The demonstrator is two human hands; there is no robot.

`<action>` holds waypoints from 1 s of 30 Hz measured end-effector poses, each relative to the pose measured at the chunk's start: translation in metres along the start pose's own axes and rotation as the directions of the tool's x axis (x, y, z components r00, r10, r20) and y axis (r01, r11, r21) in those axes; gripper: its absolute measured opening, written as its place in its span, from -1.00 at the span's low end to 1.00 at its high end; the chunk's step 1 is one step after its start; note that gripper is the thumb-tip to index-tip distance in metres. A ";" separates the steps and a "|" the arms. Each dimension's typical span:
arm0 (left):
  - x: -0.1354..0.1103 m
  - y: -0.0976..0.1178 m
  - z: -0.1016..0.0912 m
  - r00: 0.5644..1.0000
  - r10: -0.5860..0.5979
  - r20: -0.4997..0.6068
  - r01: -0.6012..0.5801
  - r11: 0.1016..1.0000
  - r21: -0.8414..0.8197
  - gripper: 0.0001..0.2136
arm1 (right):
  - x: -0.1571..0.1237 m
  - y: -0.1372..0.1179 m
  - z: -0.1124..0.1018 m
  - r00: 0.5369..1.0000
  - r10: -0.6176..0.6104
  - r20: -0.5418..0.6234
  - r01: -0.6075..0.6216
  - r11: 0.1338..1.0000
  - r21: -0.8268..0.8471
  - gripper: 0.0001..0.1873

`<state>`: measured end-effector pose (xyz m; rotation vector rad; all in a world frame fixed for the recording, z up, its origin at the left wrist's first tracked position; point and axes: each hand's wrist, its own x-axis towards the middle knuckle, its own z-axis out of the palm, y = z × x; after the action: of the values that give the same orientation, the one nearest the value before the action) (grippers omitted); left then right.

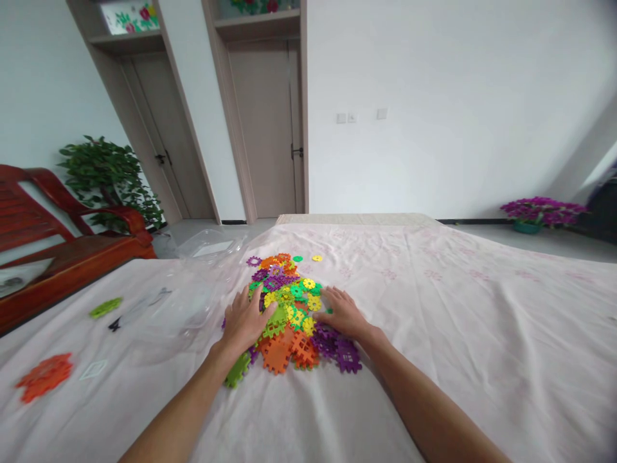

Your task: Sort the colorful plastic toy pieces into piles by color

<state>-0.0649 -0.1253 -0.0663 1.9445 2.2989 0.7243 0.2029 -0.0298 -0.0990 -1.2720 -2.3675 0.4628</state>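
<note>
A heap of plastic interlocking pieces (277, 350) in orange, purple, green and yellow lies on the cloth between my hands. My left hand (245, 320) rests on the heap's left side, fingers spread, thumb over lime-green pieces. Against the right side lies my right hand (343, 314), its fingers stretched out beside small yellow and green notched discs (313, 302). Purple square pieces (348, 355) sit just below that hand. Neither hand visibly grips a piece, though the palms' undersides are hidden.
Left of the heap are a clear plastic container (193, 302), a lime-green piece (105, 307) and orange pieces (45, 377). The pale cloth (457, 360) has wrinkles. A wooden bench (72, 238) stands at the left, and potted purple flowers (542, 211) at the far right.
</note>
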 end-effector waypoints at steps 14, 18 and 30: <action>-0.004 0.010 0.008 0.994 -0.098 -0.044 0.102 0.990 0.100 -0.50 | 0.032 -0.088 0.021 0.985 0.026 0.169 -0.012 0.997 -0.082 -0.35; 0.001 0.016 0.009 0.993 -0.121 -0.005 0.121 0.992 0.022 -0.52 | 0.037 -0.089 0.030 0.994 0.068 0.089 -0.074 0.996 0.057 -0.67; 0.029 0.029 -0.006 0.999 0.024 -0.049 -0.051 0.708 -0.704 -0.58 | 0.068 -0.106 0.003 0.964 0.187 0.190 -0.262 0.538 0.801 -0.84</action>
<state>-0.0468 -0.0966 -0.0426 1.5920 1.5970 1.3974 0.0929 -0.0289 -0.0384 -1.0600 -1.6093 1.5232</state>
